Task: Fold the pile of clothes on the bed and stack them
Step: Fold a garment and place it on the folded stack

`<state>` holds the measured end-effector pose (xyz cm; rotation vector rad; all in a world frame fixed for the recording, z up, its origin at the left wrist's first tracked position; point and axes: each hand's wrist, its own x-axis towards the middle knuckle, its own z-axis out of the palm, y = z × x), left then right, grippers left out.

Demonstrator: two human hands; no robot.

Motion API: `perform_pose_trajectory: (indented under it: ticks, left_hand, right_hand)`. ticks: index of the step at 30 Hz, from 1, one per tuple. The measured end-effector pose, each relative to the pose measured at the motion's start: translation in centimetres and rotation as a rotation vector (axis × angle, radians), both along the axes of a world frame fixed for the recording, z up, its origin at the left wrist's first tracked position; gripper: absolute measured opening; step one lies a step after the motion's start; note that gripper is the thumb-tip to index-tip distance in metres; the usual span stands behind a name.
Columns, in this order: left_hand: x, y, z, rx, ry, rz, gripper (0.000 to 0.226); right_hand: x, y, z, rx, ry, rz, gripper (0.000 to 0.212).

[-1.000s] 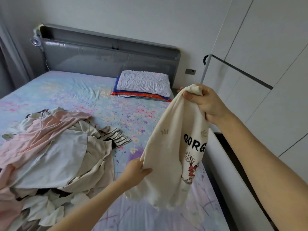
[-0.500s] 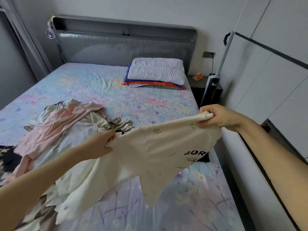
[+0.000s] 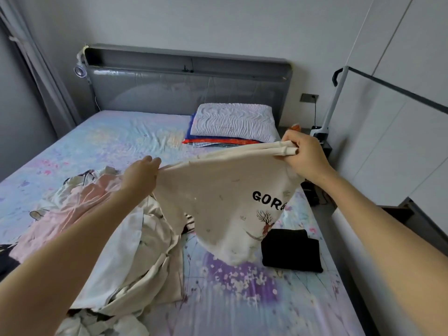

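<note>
1. Two hands hold one garment, a cream cotton T-shirt with black "GORG" lettering and a small tree print [image 3: 225, 197]. It is stretched in the air over the near right part of the floral-sheeted bed [image 3: 121, 141]. Its lower end hangs towards the sheet; whether it touches cannot be told.
2. Left hand [image 3: 141, 177]: fingers pinched on the shirt's left edge, just above the pile.
3. Right hand [image 3: 303, 154]: fingers curled round a bunched edge at the shirt's right, held higher and farther off.
4. Loose pile of cream, white and pink clothes [image 3: 116, 238]: near left of the bed, unfolded, one stack's worth or more.
5. Flat black folded cloth [image 3: 291, 251]: near right of the bed, just beside the shirt's hanging end; probably the start of the stack.
6. White quilted pillow [image 3: 232, 122]: far right, on folded coloured bedding by the headboard.
7. Step in hand, as judged: opening the shirt out to find its shape before folding. The task looks early.
8. Next move calls for laying the shirt flat on the bare sheet between pile and black cloth, smoothing it, then folding sleeves and body inward.
</note>
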<state>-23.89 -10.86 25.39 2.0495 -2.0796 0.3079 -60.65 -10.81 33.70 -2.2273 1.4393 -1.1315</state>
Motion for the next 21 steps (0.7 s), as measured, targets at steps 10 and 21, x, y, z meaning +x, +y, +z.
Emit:
perform_pose_trajectory:
  ticks: [10, 21]
  left_hand:
    - [2.9, 2.4, -12.3, 0.252, 0.028, -0.174, 0.023]
    - [0.9, 14.2, -29.1, 0.843, -0.182, -0.154, 0.026]
  right_hand:
    - [2.3, 5.5, -12.4, 0.653, 0.182, 0.259, 0.030]
    - [4.9, 10.5, -30.3, 1.397, 0.813, 0.539, 0.033]
